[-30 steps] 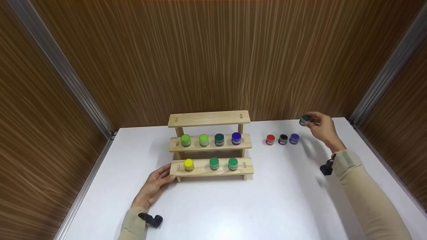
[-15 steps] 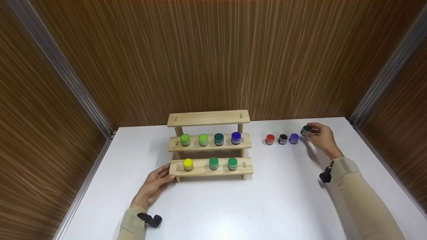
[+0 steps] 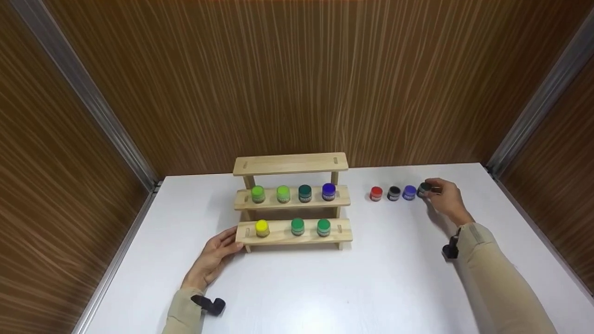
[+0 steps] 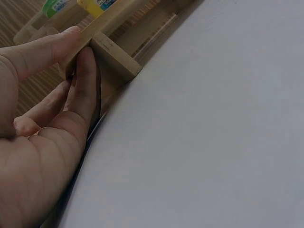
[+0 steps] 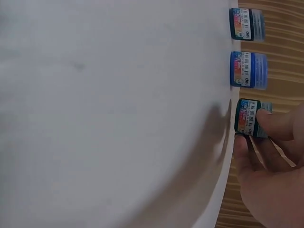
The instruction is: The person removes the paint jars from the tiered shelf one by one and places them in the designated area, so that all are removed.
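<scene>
In the head view my right hand (image 3: 447,199) pinches a small dark green paint jar (image 3: 422,189) at the right end of a row on the table. The right wrist view shows thumb and fingers around that jar (image 5: 248,117), which is upright with its label showing. My left hand (image 3: 211,260) grips the left end of the lowest step of a three-step wooden display rack (image 3: 274,239). In the left wrist view the thumb lies on the board edge (image 4: 111,21) and the fingers reach under it, beside the rack's leg.
Left of the held jar stand purple (image 3: 409,193), black (image 3: 394,193) and red (image 3: 376,194) jars. Several green, teal and violet jars, plus a yellow jar (image 3: 262,228), occupy the rack's lower two steps. Its top step (image 3: 292,164) is bare. A wood-patterned wall (image 3: 297,79) closes the back.
My right hand has brought the dark green jar down and nearer, to beside the purple jar at the row's end. The left hand has stayed on the rack.
</scene>
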